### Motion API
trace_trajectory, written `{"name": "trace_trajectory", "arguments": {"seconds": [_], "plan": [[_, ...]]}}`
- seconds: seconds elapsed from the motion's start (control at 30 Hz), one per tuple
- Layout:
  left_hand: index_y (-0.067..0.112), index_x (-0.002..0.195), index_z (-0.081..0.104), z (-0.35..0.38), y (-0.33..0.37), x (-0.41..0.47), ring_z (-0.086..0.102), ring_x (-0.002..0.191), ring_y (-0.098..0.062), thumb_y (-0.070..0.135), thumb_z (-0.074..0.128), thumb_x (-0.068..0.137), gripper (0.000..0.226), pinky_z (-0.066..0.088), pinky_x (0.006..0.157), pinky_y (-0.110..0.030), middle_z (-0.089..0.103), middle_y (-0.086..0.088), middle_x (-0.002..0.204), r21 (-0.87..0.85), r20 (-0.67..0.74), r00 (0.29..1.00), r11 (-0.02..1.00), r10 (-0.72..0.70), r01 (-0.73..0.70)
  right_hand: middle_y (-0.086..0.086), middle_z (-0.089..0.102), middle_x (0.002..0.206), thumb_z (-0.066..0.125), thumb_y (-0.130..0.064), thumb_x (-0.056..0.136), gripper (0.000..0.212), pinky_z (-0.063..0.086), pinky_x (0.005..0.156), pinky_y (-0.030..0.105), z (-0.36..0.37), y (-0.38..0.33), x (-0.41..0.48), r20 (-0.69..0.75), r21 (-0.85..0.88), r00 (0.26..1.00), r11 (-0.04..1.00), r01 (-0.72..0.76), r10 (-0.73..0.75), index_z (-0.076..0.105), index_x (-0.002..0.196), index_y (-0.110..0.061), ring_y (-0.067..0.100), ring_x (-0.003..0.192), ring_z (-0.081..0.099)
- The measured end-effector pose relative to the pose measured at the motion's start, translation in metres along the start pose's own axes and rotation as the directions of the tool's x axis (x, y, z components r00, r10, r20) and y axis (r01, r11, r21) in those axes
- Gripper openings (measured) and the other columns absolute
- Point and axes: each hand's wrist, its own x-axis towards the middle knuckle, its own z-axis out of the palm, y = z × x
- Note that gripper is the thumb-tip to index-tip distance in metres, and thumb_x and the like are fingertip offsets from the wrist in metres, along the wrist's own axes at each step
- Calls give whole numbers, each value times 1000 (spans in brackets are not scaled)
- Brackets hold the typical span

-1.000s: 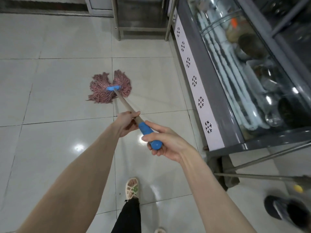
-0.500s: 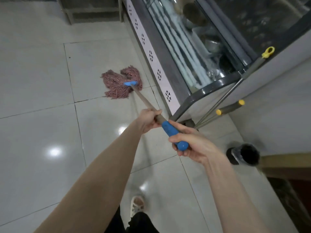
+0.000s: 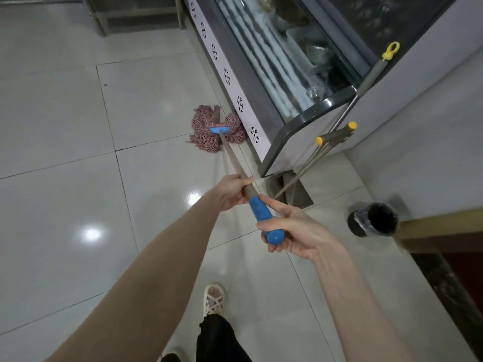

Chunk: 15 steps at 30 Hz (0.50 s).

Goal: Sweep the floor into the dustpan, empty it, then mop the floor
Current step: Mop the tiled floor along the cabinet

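**Mop stroke reaches the freezer's foot**

The tiled floor [image 3: 65,152] shows glossy, with ceiling lights mirrored in it and no loose dirt that can be made out. That suggests the sweeping is done and the mopping is under way.

Along the floor's right edge stands the glass-topped display freezer [image 3: 287,61]. Long-handled tools [image 3: 337,134] lean on its near corner, and a dark bin [image 3: 373,219] stands just beyond.

A second ago the mop head [image 3: 217,131] lay out on the open tiles, well apart from the freezer. Now its red strands are spread flat on the floor against the freezer's white base strip, so the stroke is taking in the strip of floor along that edge.

The left hand [image 3: 232,192] is wrapped round the bare shaft [image 3: 235,163]. The right hand [image 3: 295,231] is curled round the end of the blue grip [image 3: 260,210], with one finger stretched up along it.
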Motion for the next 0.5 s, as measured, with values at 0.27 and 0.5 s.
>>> {"name": "trace_trajectory", "arguments": {"seconds": [0.27, 0.5], "plan": [[0, 119, 48, -61, -40, -74, 63, 75, -18, 17, 65, 90, 38, 57, 53, -23, 59, -11, 89, -22, -83, 996, 999, 27, -29, 12, 66, 63, 67, 4, 80, 82, 47, 40, 23, 64, 44, -19, 103, -54, 994, 998, -20, 26, 31, 149, -22, 23, 47, 58], [0, 104, 53, -146, -90, -157, 63, 61, -14, 18, 63, 92, 24, 53, 50, -20, 58, -11, 83, -18, -182, 981, 997, 70, -74, 8, 66, 61, 68, 1, 81, 83, 48, 41, 23, 154, 97, -32, 214, -170, 975, 985, -31, 68, 30, 149, -23, 23, 47, 60]]}}
